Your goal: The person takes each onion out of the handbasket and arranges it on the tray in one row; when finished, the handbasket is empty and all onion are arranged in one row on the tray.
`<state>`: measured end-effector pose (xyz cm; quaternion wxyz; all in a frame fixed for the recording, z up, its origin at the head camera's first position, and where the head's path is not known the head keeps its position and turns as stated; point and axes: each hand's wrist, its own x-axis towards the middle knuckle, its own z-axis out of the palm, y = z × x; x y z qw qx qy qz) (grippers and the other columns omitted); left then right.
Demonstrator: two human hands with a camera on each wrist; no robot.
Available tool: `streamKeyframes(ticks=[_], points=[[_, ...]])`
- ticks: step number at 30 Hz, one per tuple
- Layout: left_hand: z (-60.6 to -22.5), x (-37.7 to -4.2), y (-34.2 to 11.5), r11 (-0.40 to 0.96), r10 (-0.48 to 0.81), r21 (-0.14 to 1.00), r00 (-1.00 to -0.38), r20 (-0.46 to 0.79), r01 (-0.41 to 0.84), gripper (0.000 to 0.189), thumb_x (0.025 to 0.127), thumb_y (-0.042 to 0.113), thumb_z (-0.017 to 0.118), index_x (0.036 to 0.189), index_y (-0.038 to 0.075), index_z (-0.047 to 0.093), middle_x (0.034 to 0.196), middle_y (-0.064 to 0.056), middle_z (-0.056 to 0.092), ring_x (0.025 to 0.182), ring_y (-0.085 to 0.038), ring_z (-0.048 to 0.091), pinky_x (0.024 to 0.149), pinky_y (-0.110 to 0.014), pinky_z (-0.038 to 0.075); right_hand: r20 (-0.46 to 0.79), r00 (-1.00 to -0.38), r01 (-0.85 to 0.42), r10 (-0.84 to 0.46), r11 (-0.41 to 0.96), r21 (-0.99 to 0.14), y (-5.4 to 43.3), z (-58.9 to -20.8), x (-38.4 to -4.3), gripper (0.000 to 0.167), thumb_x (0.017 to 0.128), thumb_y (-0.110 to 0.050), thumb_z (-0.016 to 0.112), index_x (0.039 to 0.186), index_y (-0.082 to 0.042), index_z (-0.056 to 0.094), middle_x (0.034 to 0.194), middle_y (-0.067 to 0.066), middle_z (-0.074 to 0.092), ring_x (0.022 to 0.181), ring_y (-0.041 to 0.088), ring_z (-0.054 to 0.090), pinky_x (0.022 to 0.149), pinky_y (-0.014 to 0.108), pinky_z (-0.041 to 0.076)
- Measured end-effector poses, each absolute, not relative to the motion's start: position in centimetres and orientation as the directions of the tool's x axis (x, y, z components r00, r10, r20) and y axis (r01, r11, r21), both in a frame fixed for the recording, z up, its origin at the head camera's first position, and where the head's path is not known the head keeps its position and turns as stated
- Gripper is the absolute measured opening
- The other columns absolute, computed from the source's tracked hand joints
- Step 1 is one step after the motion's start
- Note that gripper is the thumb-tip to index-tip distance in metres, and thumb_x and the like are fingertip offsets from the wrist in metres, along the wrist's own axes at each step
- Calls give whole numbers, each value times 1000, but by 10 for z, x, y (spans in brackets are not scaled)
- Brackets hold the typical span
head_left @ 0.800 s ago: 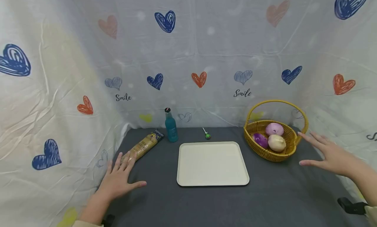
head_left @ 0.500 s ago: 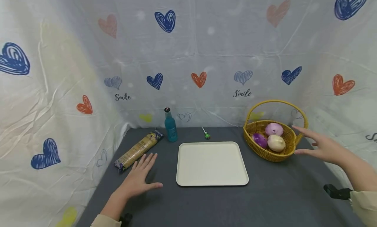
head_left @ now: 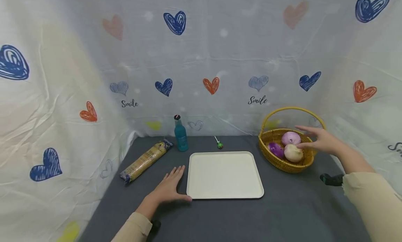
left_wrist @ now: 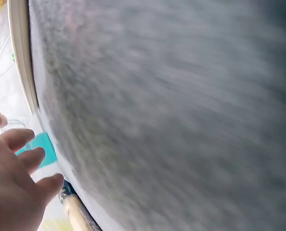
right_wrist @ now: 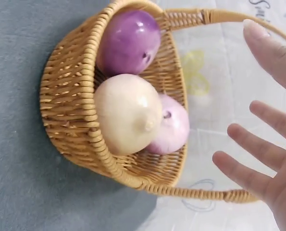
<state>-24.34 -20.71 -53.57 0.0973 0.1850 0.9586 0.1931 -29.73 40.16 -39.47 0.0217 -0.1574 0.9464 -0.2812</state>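
Observation:
My left hand (head_left: pixel 171 188), fingers spread, hovers beside the cream tray (head_left: pixel 224 175); its thumb overlaps the front left corner of the tray in the head view. At the right, a wicker basket (head_left: pixel 272 158) with a tall handle holds a purple onion (right_wrist: pixel 129 42), a white onion (right_wrist: pixel 126 115) and a pale pink onion (right_wrist: pixel 170 126). Over the basket's right side reaches my right hand (head_left: pixel 323 141), fingers extended and thumb apart, with nothing in its grasp. In the right wrist view its fingertips are a little apart from the onions.
A long pack of dried noodles (head_left: pixel 146 161) lies slanted at the left. Behind it stands a blue bottle (head_left: pixel 181 135) with a dark top. A green-wrapped lollipop (head_left: pixel 219 144) lies behind the tray. White cloth (head_left: pixel 201 67) with printed hearts hangs around the table.
My left hand has moved right, from over the noodle pack to the tray's left edge. My right hand has moved left, from outside the basket to above it.

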Motion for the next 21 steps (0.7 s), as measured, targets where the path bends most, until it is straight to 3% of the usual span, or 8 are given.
streamKeyframes(ticks=[6,13,21], points=[[-533,-247,-195,853,394,426,-907,-151,300,139,62,82,76,164,14,11,170,-11,14,157,-36,10,122,-63,15,11,-942,-279,-334,768,-576,393,-397,-316,77,93,-29,74,156,-4,37,155,34,35,130,57,48,93,66,50],[-536,-249,-190,849,400,451,-893,-207,276,137,64,80,77,164,12,12,169,-12,15,156,-39,10,122,-65,12,-4,-940,-276,-341,766,-581,386,-409,-338,71,95,-27,72,154,-3,39,154,34,37,132,59,44,99,70,44],[-532,-247,-186,868,403,403,-885,-233,290,133,66,80,75,163,12,15,169,-14,16,156,-39,9,121,-66,11,-43,-942,-246,-334,771,-588,397,-419,-362,60,99,-27,66,150,-1,46,151,38,37,133,61,40,101,71,41]])
